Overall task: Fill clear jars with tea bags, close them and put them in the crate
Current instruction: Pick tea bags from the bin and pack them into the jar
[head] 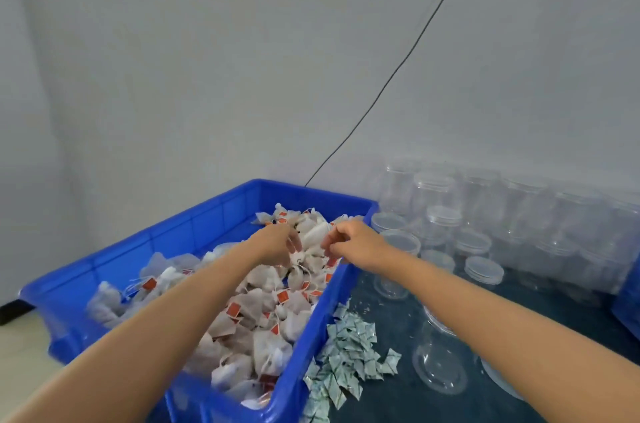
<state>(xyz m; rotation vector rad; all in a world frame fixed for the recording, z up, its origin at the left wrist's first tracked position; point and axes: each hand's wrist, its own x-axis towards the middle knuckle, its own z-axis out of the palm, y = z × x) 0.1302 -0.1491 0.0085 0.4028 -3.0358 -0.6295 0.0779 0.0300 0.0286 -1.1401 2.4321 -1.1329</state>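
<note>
While both hands dig in the blue bin (194, 225), the left hand (277, 244) and right hand (349, 239) curl, pinching tea bags (263, 305). They look light, soft and tangly; grab the pouch, not the string.

A packing workroom: bulk tea bags (263, 312) in a crate (121, 249), stacked jars (526, 215).

White tea bags (263, 312) with red tags fill the blue bin (114, 260); clear jars (519, 211) stand beside it.
</note>
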